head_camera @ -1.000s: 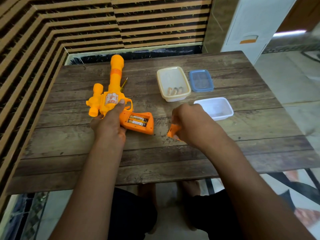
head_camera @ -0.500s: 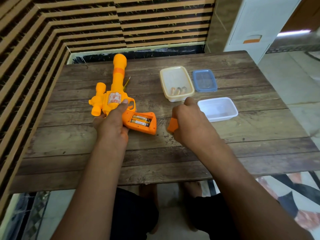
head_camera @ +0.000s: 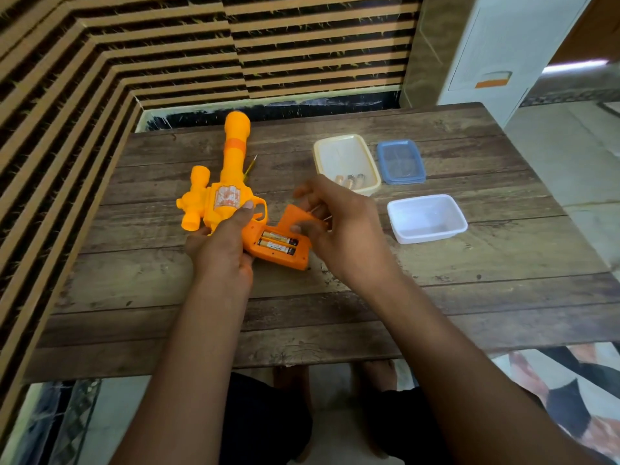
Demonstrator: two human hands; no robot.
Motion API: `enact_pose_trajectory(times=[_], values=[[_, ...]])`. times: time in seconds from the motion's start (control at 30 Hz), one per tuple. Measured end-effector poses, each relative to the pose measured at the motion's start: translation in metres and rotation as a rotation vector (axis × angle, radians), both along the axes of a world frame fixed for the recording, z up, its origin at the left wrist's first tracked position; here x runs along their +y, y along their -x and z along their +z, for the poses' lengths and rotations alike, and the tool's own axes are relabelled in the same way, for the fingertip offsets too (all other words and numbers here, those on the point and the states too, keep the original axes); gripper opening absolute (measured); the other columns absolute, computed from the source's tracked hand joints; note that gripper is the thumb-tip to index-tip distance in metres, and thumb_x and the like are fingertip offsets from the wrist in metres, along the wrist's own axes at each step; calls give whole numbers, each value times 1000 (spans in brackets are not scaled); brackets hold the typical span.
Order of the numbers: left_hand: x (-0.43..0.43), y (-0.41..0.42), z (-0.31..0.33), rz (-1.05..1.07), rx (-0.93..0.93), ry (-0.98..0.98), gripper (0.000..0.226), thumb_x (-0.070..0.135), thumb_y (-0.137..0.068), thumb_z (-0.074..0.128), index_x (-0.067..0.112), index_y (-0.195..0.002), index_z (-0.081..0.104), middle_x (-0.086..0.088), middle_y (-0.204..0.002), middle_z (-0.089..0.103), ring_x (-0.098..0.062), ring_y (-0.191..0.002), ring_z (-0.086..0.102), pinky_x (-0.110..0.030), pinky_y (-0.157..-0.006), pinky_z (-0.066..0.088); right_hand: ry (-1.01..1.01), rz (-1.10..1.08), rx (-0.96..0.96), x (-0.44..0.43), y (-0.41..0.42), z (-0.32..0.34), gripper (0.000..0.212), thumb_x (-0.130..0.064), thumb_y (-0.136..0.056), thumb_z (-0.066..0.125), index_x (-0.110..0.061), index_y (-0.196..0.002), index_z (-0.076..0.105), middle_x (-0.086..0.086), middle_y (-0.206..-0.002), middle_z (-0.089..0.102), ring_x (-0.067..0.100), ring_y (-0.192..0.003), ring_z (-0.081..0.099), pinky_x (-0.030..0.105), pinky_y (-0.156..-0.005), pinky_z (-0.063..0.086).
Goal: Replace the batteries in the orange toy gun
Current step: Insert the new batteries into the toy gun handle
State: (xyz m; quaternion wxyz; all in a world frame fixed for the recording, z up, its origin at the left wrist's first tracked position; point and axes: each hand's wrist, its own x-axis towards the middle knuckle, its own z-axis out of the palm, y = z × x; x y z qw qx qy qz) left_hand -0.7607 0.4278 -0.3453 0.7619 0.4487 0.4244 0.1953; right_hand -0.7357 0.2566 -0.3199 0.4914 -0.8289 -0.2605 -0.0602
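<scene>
The orange toy gun [head_camera: 231, 169] lies on the wooden table [head_camera: 436, 263], barrel pointing away from me. My left hand [head_camera: 223, 243] grips its body near the trigger guard. The grip's battery compartment is open, with two batteries [head_camera: 277, 243] lying side by side inside it. My right hand [head_camera: 339, 226] pinches the orange battery cover [head_camera: 297, 216] just above the compartment, tilted on edge. A cream tray [head_camera: 349, 149] at the back holds several loose batteries [head_camera: 350, 180].
A blue lid [head_camera: 401, 161] lies beside the cream tray. An empty white container [head_camera: 427, 218] stands right of my right hand. A yellow screwdriver [head_camera: 251, 164] pokes out from behind the gun barrel. A slatted wall borders the table on the left and back.
My right hand lifted the orange cover from the table near the front and carried it left and up to the open battery compartment. My left hand kept its hold on the gun.
</scene>
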Motion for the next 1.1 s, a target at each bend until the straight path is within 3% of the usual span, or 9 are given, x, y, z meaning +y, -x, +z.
enact_pose_trajectory(times=[0.13, 0.27, 0.43, 0.5, 0.6, 0.7, 0.8, 0.9, 1.1], values=[[0, 0, -2, 3, -9, 6, 55, 8, -78, 89, 16, -128, 68, -9, -115, 78, -26, -97, 79, -42, -61, 65, 119, 14, 5, 8, -10, -4, 23, -17, -81, 86, -14, -102, 78, 2, -102, 75, 10, -89, 63, 5, -74, 41], [1, 0, -4, 6, -38, 3, 61, 7, -78, 89, 18, -132, 64, -7, -118, 77, -26, -98, 79, -52, -71, 66, 227, 85, 92, 6, -10, 3, 28, -27, -86, 84, -15, -111, 80, 0, -111, 76, 13, -99, 67, 21, -86, 50], [-1, 1, -1, 29, -48, 25, 55, 4, -78, 88, 15, -128, 68, -9, -114, 78, -29, -98, 79, -55, -73, 65, 293, 149, 108, 1, -8, 6, 37, -34, -85, 85, -16, -118, 79, 0, -116, 76, 14, -101, 68, 21, -88, 51], [0, 1, -2, 28, -51, 29, 54, 5, -79, 87, 15, -129, 68, -9, -115, 78, -28, -99, 78, -53, -73, 65, 335, 181, 35, 1, -8, 6, 41, -32, -82, 88, -13, -118, 79, 4, -117, 74, 19, -102, 68, 17, -82, 43], [0, 0, -2, 25, -48, 29, 53, 6, -80, 87, 17, -129, 68, -9, -117, 77, -27, -101, 78, -50, -72, 66, 327, 179, -49, 2, -7, 4, 40, -27, -77, 91, -9, -112, 81, 9, -110, 73, 24, -97, 69, 20, -81, 40], [0, 0, -2, 30, -47, 47, 53, 6, -80, 87, 16, -128, 69, -9, -115, 77, -28, -100, 78, -48, -70, 66, 270, 144, -93, 3, -3, 6, 38, -26, -72, 92, -11, -105, 82, 7, -102, 73, 23, -91, 69, 25, -77, 47], [4, -1, -7, 6, -42, 49, 56, 13, -77, 90, 17, -129, 69, -12, -118, 77, -31, -102, 77, -50, -68, 65, 264, 166, -120, 6, 5, 10, 41, -37, -67, 91, -16, -101, 82, 4, -98, 74, 25, -94, 68, 35, -83, 53], [5, 1, -7, -50, -22, 63, 56, 24, -77, 88, 17, -129, 70, -15, -119, 77, -36, -103, 76, -54, -68, 64, 307, 208, -113, 10, 13, 8, 43, -51, -66, 78, -19, -95, 81, 1, -94, 74, 27, -94, 66, 50, -84, 53], [7, 4, -4, -106, -3, 41, 46, 30, -88, 80, 17, -131, 69, -16, -119, 76, -40, -104, 74, -39, -50, 58, 337, 195, -124, 16, 16, 7, 40, -54, -64, 73, -18, -82, 75, -1, -86, 71, 28, -88, 65, 51, -83, 51]])
